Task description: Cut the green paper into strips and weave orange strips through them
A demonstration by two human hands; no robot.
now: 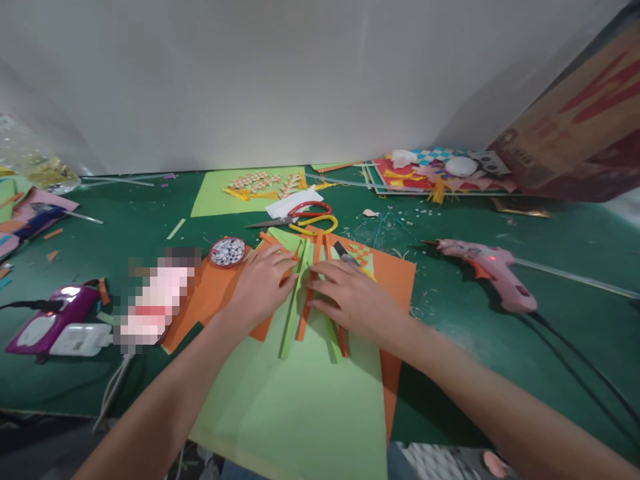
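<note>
Directly between both hands [310, 290] lie paper strips [300, 303].

No legible txt; cardboard box [580, 133] print blurry.

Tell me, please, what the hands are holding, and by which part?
Nothing is gripped: the left hand and right hand press the paper strips flat, fingertips at mid-length.

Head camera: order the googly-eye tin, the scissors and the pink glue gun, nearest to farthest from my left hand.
1. googly-eye tin, just left of the left hand.
2. scissors, farther back, slightly right.
3. pink glue gun, far right.
</note>
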